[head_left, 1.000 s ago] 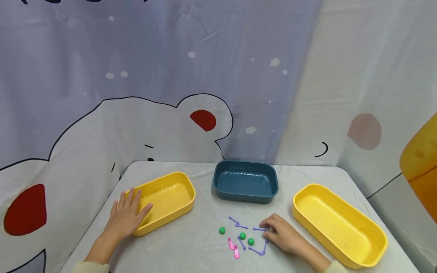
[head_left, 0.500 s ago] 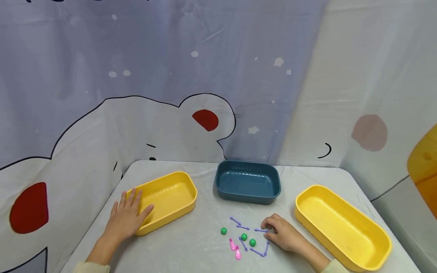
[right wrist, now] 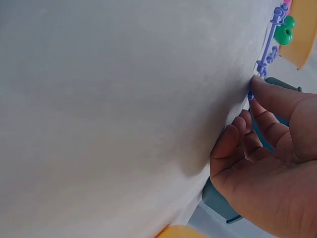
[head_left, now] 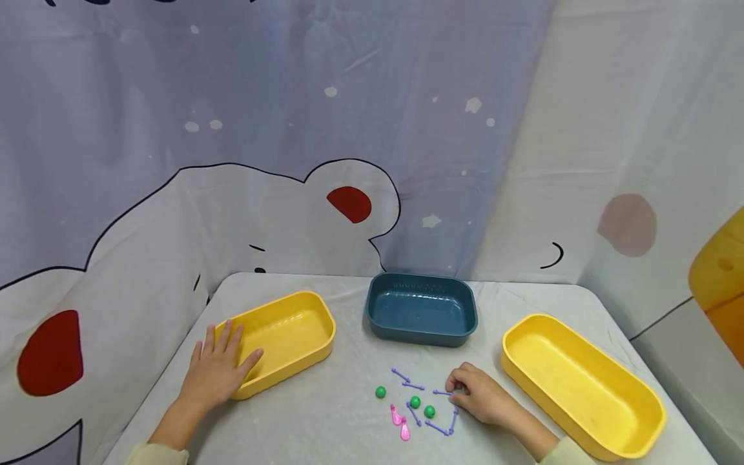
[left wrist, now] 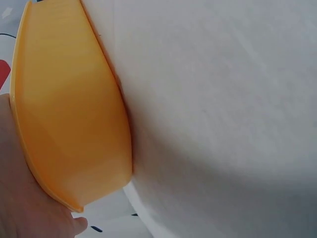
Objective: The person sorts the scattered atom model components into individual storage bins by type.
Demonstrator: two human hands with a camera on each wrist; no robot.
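My left hand (head_left: 210,374) rests with spread, straight fingers over the near-left end of a yellow tray (head_left: 285,369). In the left wrist view, the tray's outer wall (left wrist: 74,109) fills the left side beside the hand. At the right, my right hand (head_left: 481,395) pinches the right end of a thin purple stick (head_left: 442,392) with knobbed ends, thumb and index finger at its tip. The right wrist view shows the stick's purple knob (right wrist: 250,95) between those two fingers, low over the table. The stick's far part is hidden there.
Several other purple sticks (head_left: 436,428), green beads (head_left: 429,411) and pink drop-shaped pieces (head_left: 405,430) lie left of my right hand. A dark blue tray (head_left: 421,338) stands at the back, and a second yellow tray (head_left: 546,403) at the right.
The view has shifted slightly. My right thumb and index finger have drawn closer together around the purple stick's end. My left hand stays on the yellow tray.
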